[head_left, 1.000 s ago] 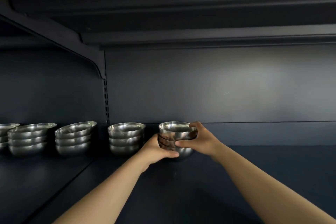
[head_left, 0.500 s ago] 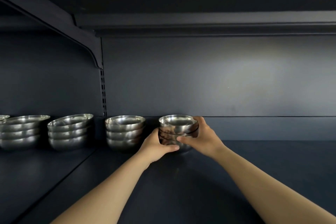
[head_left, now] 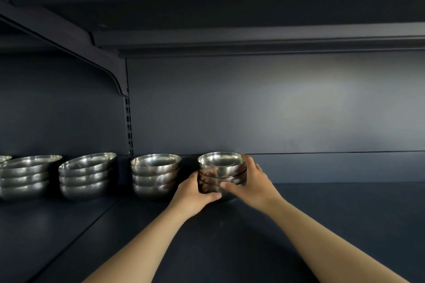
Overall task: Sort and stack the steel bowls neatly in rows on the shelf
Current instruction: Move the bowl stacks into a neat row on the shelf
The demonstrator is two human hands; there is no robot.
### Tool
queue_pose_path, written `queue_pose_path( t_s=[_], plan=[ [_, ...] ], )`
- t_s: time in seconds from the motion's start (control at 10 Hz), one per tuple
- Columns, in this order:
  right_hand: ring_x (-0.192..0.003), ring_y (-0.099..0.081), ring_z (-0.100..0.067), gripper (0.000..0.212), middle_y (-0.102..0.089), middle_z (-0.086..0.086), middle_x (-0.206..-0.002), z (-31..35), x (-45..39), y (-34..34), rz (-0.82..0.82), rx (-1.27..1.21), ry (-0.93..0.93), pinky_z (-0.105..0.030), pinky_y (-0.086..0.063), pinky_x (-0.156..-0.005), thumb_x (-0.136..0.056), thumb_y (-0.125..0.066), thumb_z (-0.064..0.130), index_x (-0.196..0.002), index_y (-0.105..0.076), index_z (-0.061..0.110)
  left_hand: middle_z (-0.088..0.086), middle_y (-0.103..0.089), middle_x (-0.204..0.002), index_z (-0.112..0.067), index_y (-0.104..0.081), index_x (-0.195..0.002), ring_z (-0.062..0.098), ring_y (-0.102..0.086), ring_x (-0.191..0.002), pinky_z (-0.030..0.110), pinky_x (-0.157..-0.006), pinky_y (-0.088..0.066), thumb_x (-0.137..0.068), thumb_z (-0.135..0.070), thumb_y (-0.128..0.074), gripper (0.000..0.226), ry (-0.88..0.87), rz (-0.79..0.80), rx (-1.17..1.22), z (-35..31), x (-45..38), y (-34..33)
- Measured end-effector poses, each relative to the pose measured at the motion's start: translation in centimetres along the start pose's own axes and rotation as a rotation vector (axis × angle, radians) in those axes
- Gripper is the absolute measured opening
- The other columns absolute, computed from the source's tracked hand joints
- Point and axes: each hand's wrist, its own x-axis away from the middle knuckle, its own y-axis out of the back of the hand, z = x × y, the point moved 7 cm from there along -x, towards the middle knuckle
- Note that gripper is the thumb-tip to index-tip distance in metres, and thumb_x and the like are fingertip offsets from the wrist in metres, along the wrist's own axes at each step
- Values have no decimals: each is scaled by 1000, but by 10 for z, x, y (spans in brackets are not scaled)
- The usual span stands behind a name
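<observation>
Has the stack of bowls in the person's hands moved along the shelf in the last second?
Cannot tell for sure. The held stack sits beside the neighbouring stack with much the same gap as before; the camera itself shifted.

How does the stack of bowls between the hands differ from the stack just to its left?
The held stack has the left hand and right hand gripping its sides; the neighbouring stack stands untouched. The held stack looks narrower, and it ends the row on the right. Both are shiny nested steel bowls on the dark shelf.

Both forearms are bare all the way to the frame edge, no sleeves; left hand (head_left: 192,193) and right hand (head_left: 253,182) wear nothing either.
</observation>
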Motion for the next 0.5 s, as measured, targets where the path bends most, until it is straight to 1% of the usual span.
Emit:
queue_pose_path(
  t_s=[0.1,0.2,0.3,0.4,0.5],
  plan=[
    [-120,-48,-22,87,-46,2,-131,1,5,3,-31,113,1,-35,-43,-97,-71,-66,59,-141,-20,34,2,-52,-133,-16,-38,-139,16,-54,-116,28,-96,-45,-74,-41,-75,80,26,-15,-117,-1,7,4],
    [-120,-45,-26,79,-46,-1,-129,7,13,13,-81,184,17,-37,-43,-95,-76,-63,57,-140,-25,30,6,-47,-139,-12,-34,-143,20,-50,-122,31,-99,-44,-80,-40,-69,77,36,-42,-259,-11,21,9],
    [-118,-44,-29,59,-48,-5,-126,23,29,32,-113,330,54,-36,-42,-91,-82,-61,46,-132,-42,21,6,-51,-135,-14,-44,-136,22,-51,-120,30,-94,-43,-86,-37,-63,59,-47,-72,-453,-41,45,19],
    [-118,-44,-31,45,-52,-8,-122,42,62,47,-82,461,81,-37,-43,-93,-83,-60,40,-121,-54,16,6,-51,-132,-15,-50,-128,24,-51,-117,35,-92,-46,-87,-38,-60,49,-100,-8,-665,-72,77,24],
    [-121,-44,-30,47,-54,-8,-123,55,96,58,87,561,28,-39,-42,-98,-82,-59,45,-119,-55,16,7,-48,-134,-13,-50,-129,26,-50,-118,35,-92,-46,-85,-40,-60,52,-93,69,-799,-101,113,34]
  ],
)
